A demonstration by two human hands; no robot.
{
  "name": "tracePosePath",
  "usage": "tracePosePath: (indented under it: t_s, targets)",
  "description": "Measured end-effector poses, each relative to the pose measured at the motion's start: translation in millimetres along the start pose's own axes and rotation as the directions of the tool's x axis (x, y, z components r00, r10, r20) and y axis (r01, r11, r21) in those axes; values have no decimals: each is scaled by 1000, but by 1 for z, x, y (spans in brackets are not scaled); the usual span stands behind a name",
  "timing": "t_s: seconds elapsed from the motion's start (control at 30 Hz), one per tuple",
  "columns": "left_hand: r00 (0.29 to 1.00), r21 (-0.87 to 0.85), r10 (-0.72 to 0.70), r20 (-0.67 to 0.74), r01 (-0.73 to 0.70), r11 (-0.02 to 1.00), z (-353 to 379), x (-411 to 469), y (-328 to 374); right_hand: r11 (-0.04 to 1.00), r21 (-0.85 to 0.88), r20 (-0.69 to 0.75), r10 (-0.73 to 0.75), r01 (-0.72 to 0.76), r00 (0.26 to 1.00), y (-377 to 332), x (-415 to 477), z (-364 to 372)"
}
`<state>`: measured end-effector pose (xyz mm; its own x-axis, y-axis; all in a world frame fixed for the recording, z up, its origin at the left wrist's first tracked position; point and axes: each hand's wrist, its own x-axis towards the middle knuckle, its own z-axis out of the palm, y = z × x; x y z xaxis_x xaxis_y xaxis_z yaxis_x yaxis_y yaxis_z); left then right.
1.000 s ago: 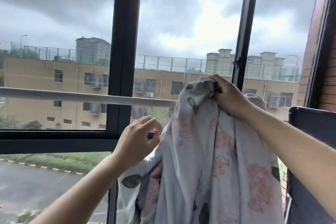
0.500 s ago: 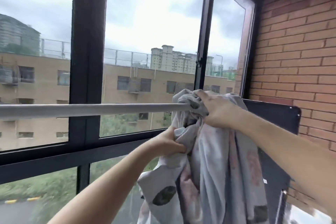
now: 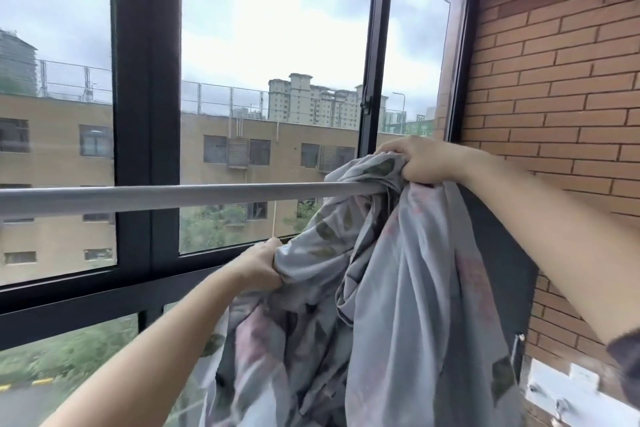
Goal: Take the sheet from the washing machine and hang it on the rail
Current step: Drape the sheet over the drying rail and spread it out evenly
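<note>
Beside the brick wall (image 3: 554, 80), the right hand (image 3: 419, 161) grips the bunched sheet (image 3: 415, 288) atop the rail (image 3: 173, 196), while the left hand (image 3: 259, 270), free a second ago, now clutches a lower fold, seemingly ready to spread it.

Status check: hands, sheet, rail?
Right hand grips sheet just above rail. Left hand grips a fold lower down. Sheet bunched at rail's right end, not spread. Brick wall close on right.
</note>
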<state>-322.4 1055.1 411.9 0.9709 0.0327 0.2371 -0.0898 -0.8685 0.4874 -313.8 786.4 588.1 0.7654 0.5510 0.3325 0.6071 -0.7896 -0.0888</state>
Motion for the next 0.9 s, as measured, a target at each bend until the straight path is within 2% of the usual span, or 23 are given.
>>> tracePosePath:
  t_s: [0.07,0.1,0.17,0.23,0.33,0.4,0.5,0.57,0.63,0.7,0.8,0.9]
  targets:
    - [969,-281,81,232,-13,960,-1,-6,18,1000,-13,19,-25,25,1000,-2,0,2]
    - [954,-361,137,265,-34,932,-1,-6,30,999,-11,20,-32,32,999,-2,1,4]
    - [955,-442,206,214,-94,892,3,0,52,999,12,15,-41,41,999,-2,-3,5]
    - [984,-442,168,58,-125,888,8,10,70,998,41,10,-38,38,999,-1,-7,7]
    - [986,-259,38,-162,-80,963,10,23,80,1000,12,30,-28,28,999,4,-14,9]
    - [963,-80,49,-264,-73,994,7,27,79,1000,5,44,-22,22,999,8,-15,11]
    - [897,183,101,-429,-22,983,-3,32,84,998,56,30,-26,24,999,10,-13,11]
    - [861,267,124,-493,15,964,-6,34,87,995,92,-7,-31,31,1000,10,-9,9]
    - [814,256,149,-561,0,967,-5,33,88,990,141,-41,-16,22,999,12,-6,7]
    - [730,231,214,-649,-79,970,0,27,89,978,210,-71,16,-1,997,17,-2,6]
    - [574,422,461,-677,-210,882,11,21,87,941,334,-81,83,-52,993,26,6,6]
    - [521,488,553,-650,-271,830,20,19,83,879,460,-17,148,-124,989,29,14,5]
